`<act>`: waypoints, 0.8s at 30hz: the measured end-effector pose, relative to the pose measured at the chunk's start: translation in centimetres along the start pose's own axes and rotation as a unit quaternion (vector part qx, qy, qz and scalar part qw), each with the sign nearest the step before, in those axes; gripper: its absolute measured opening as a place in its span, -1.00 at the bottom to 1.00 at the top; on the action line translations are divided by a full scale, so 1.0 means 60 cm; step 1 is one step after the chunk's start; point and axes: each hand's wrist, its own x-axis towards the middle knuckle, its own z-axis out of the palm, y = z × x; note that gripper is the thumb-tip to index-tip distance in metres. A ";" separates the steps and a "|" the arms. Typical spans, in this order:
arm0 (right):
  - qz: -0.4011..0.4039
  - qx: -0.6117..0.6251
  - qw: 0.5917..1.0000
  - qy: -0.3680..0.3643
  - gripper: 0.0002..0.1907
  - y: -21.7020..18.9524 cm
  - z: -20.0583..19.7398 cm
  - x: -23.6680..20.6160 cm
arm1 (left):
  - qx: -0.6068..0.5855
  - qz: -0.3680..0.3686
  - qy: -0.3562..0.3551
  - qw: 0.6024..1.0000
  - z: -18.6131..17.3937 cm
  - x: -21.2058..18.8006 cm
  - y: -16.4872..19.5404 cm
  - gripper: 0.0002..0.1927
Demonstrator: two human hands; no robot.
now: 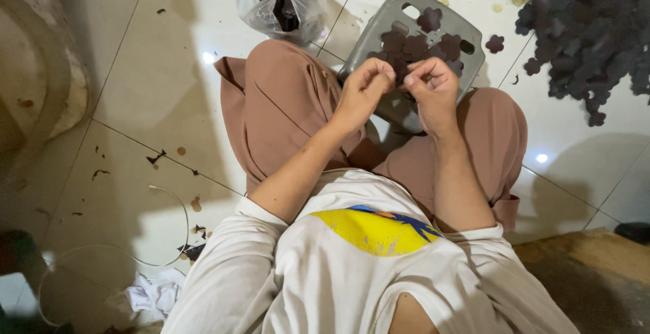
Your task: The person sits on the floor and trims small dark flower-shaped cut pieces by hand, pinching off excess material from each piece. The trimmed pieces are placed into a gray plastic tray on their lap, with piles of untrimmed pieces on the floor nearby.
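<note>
White tiled floor, person seated | left hand (364, 87) and right hand (431, 85) pinch together on a dark flower-shaped piece (401, 70) at 12 o'clock over grey stool (413, 9) | risk: piece likely tears if pulled unevenly | pile (589, 36) at 2 o'clock.

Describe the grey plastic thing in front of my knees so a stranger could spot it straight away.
On the white tiled floor, just beyond the knees in brown trousers, lies a grey plastic stool seat. Unlike the clear bag beside it, it has cut-out holes and carries dark flower-shaped pieces.

pile of dark cutouts (596, 36) cropped, held piece hidden
</note>
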 end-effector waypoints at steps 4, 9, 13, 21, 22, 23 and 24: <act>-0.020 -0.040 0.999 -0.023 -0.82 -0.015 0.010 -0.005 | 0.149 -0.005 0.029 0.988 -0.016 0.002 0.003 -0.79; 0.035 0.034 0.999 0.015 -0.73 -0.024 0.014 0.000 | 0.008 -0.018 -0.003 1.000 -0.025 0.002 0.000 -0.87; 0.021 -0.033 0.999 0.037 -0.73 -0.041 -0.010 0.009 | -0.007 -0.037 0.018 0.999 -0.044 0.004 0.008 -0.87; 0.179 0.088 0.980 0.009 -0.79 -0.072 0.001 -0.010 | 0.068 -0.001 -0.006 0.998 -0.066 -0.004 0.040 -0.87; 0.200 0.105 0.974 -0.015 -0.77 -0.068 0.012 -0.010 | 0.106 -0.007 -0.008 0.994 -0.059 -0.007 0.041 -0.88; 0.219 0.122 0.967 -0.038 -0.75 -0.064 0.021 -0.010 | 0.143 -0.013 -0.011 0.990 -0.052 -0.010 0.043 -0.88; 0.234 0.106 0.965 -0.053 -0.76 -0.063 0.023 -0.013 | 0.180 -0.020 -0.015 0.983 -0.046 -0.012 0.045 -0.89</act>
